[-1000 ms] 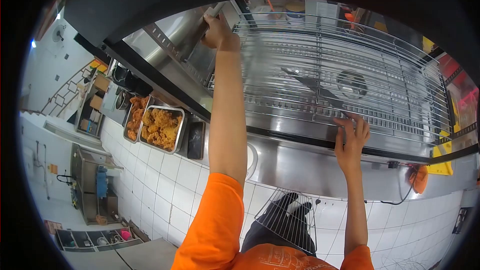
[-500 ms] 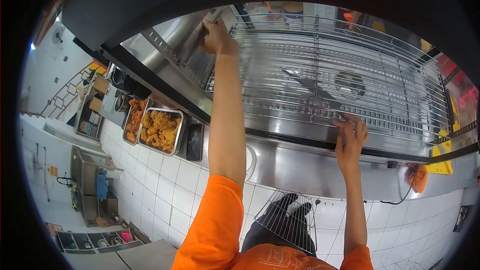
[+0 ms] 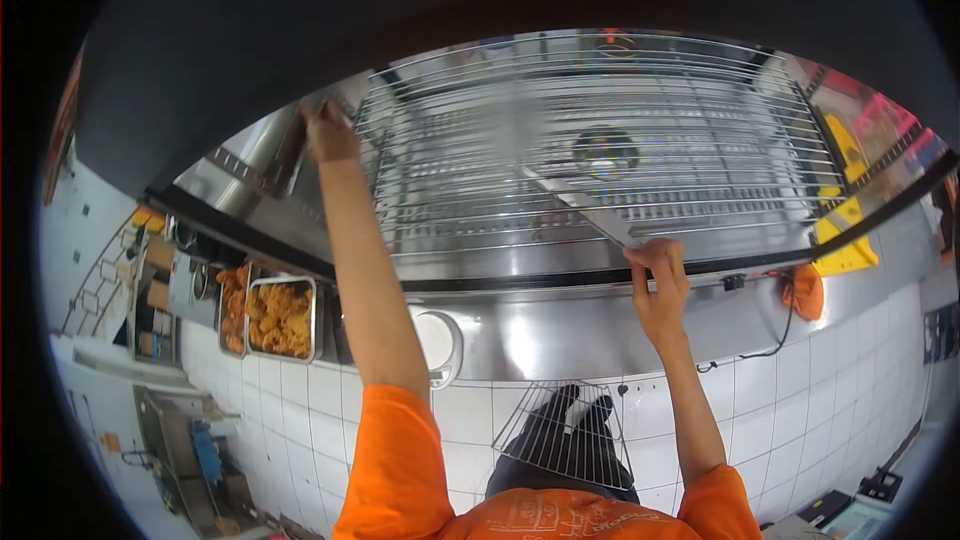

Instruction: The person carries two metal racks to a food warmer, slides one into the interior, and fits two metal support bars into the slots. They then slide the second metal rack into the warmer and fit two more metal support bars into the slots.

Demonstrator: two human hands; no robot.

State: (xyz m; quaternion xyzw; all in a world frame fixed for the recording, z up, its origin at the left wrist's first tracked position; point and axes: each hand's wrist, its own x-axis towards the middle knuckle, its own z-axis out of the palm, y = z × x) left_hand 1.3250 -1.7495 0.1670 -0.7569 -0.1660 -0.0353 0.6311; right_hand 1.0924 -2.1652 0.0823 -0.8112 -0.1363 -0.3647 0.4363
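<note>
My left hand is closed at the left inner side of the glass-fronted cabinet, by a slotted metal upright. Blur hides what its fingers hold; I cannot tell what it is. My right hand pinches the near end of a flat metal strip at the cabinet's front edge. The strip slants up and to the left, over the wire rack inside. Beneath the rack's bars shows a round dark opening.
Metal trays of fried chicken stand at the lower left. A round white container sits below the steel ledge. Another wire rack is in front of my legs. An orange cloth hangs at the right beside a cable.
My view has shifted, and the cabinet appears lower and further left. My right hand's fingers have closed on the strip's near end. My left hand stays at the cabinet's left side.
</note>
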